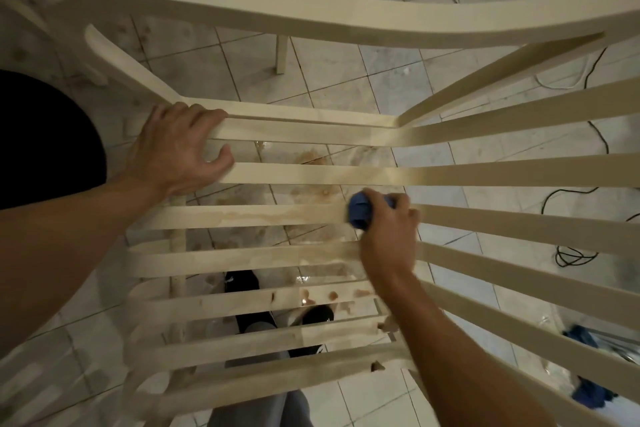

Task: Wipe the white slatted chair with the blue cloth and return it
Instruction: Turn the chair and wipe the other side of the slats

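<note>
Curled over the left edge of the white slatted chair point(311, 173), your left hand point(180, 149) has its fingers hooked round the slat farthest from you and its thumb tucked towards the next one. I judge that firm hold is there to steady the frame while the other hand rubs. Moving right along the slats, brownish stains point(263, 217) streak the middle slat and dot the ones nearer you, so the wiping looks only partly done. Further right, near the bend where the slats fan out, your right hand point(389, 236) is clenched round the blue cloth point(358, 210). The cloth is bunched into a wad that pokes out past your thumb onto that stained slat (a tight wad bears harder on a narrow strip than a flat cloth would). Through the gaps show the tiled floor point(346, 80) and your black shoes point(242, 282). Beyond the chair's right edge, dark cables point(571, 255) loop on the tiles, and a second blue rag point(585, 399) lies towards the lower right corner.
</note>
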Motion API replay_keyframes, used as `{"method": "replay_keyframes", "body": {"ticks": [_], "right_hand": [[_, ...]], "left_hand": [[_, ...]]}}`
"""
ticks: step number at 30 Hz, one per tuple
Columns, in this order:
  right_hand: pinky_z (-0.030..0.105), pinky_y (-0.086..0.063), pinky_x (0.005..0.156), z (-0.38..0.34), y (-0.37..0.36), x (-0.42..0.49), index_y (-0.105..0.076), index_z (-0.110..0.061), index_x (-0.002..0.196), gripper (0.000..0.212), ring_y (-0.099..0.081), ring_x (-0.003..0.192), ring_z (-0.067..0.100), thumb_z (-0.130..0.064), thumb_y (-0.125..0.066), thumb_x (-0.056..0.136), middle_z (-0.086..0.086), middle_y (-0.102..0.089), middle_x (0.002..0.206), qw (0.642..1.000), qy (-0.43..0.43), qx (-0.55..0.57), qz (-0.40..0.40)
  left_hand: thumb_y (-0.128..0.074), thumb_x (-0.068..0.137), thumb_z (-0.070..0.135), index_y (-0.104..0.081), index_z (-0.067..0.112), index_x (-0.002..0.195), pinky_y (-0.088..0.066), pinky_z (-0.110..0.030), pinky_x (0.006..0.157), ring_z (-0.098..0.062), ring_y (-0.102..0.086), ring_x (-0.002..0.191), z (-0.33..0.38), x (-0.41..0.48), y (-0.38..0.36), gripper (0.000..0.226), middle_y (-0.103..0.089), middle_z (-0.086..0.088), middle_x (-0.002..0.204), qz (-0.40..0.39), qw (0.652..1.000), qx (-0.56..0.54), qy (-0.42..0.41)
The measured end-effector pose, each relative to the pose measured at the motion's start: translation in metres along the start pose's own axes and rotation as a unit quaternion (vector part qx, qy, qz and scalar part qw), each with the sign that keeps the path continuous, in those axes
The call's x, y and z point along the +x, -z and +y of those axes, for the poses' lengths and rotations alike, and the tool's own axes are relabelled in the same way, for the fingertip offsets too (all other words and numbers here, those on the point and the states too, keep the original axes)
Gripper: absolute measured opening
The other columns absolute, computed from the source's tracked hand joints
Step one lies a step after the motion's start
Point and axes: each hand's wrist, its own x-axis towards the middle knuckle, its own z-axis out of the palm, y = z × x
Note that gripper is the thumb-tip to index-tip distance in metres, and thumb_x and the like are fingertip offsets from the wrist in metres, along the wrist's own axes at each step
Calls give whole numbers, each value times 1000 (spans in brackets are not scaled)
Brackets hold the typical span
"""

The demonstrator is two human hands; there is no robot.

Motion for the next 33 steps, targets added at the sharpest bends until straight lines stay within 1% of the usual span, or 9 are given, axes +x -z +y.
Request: {"method": "replay_keyframes", "body": {"ticks": [4, 6, 9, 13, 18, 22, 25, 30, 33], "right_hand": [[30, -40, 77, 8, 8, 9, -46, -27, 140, 67, -37, 117, 30, 10, -53, 84, 10, -35, 137, 999, -37, -16, 13], [30, -36, 76, -10, 4, 6, -50, -23, 137, 63, -38, 115, 31, 11, -54, 84, 12, -36, 135, 998, -62, 7, 14], [35, -40, 81, -38, -4, -5, -49, -21, 133, 58, -38, 112, 31, 9, -54, 84, 13, -34, 133, 997, -70, 29, 2], [36, -43, 89, -76, -17, -23, -50, -19, 129, 57, -39, 112, 33, 6, -61, 80, 17, -33, 135, 998, -24, 41, -34], [32, -36, 74, -102, -31, -40, -44, -19, 132, 55, -38, 111, 32, 2, -60, 84, 16, -31, 132, 994, 83, 34, -63], [34, -45, 79, -72, -26, -35, -39, -27, 140, 65, -38, 114, 30, 1, -60, 85, 12, -35, 131, 980, 188, -2, -63], [37, -50, 81, -37, -13, -18, -44, -33, 140, 71, -41, 115, 27, 2, -64, 82, 6, -41, 134, 984, 173, -25, -42], [40, -48, 84, 13, 10, 15, -61, -32, 129, 59, -47, 109, 26, 1, -64, 81, 1, -54, 127, 989, 141, -25, -33], [37, -46, 85, 35, 18, 30, -60, -30, 129, 64, -49, 109, 28, 4, -67, 75, 4, -54, 128, 988, 138, -68, -32]], "left_hand": [[-48, 82, 48, -56, 13, 118, -37, -44, 80, -32, -53, 86, 0, 0, -3, 51, -64, -10, 95, 22, 1000, 2, -2], [-48, 82, 49, -56, 13, 117, -38, -44, 80, -32, -52, 85, 1, 0, -4, 51, -63, -9, 92, 22, 1000, 3, 0], [-47, 82, 50, -55, 14, 116, -37, -44, 80, -31, -51, 85, 1, 0, -5, 50, -61, -8, 92, 18, 1000, 5, 4], [-45, 83, 51, -55, 14, 118, -38, -45, 83, -31, -52, 87, 1, 0, -3, 52, -62, -9, 95, 3, 1000, 5, 7], [-44, 84, 52, -55, 12, 121, -38, -45, 87, -31, -53, 92, 0, -1, -1, 55, -63, -10, 99, -7, 1000, -2, 5], [-45, 84, 50, -57, 10, 120, -39, -45, 85, -33, -54, 90, 1, -1, 0, 55, -63, -12, 95, 9, 1000, -7, 3], [-46, 83, 48, -59, 9, 118, -39, -45, 84, -35, -54, 88, 2, -1, 0, 54, -63, -12, 93, 13, 1000, -7, 1], [-47, 83, 47, -59, 9, 117, -38, -45, 83, -34, -54, 87, 1, -2, -1, 53, -63, -12, 91, 23, 1000, -9, -3], [-48, 83, 47, -59, 9, 117, -38, -44, 82, -34, -54, 88, 1, -2, -2, 52, -63, -12, 92, 28, 1000, -7, -3]]}}
